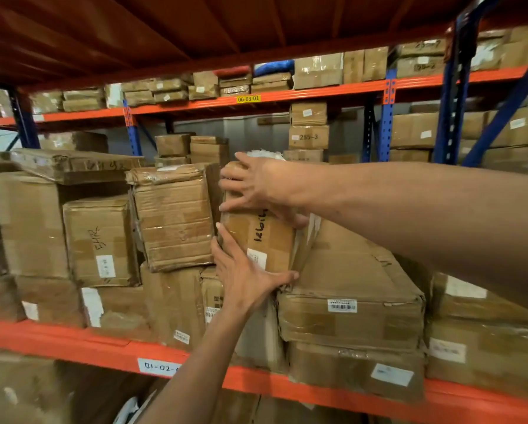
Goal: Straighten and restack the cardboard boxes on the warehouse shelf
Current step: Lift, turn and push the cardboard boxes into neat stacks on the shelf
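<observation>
A narrow taped cardboard box [264, 237] with black handwriting and a white label stands upright in the middle of the shelf, between a tilted box [175, 218] on its left and a large flat box [353, 289] on its right. My right hand [256, 186] grips its top end, fingers spread over the front. My left hand [244, 275] holds its lower left corner, with the thumb along the bottom edge. The box leans slightly against the flat box.
More taped boxes [99, 243] are stacked unevenly to the left. The orange shelf beam [73, 345] runs along the front, with a white label. Blue uprights [454, 96] stand at right. Further shelves of boxes [308, 136] lie behind.
</observation>
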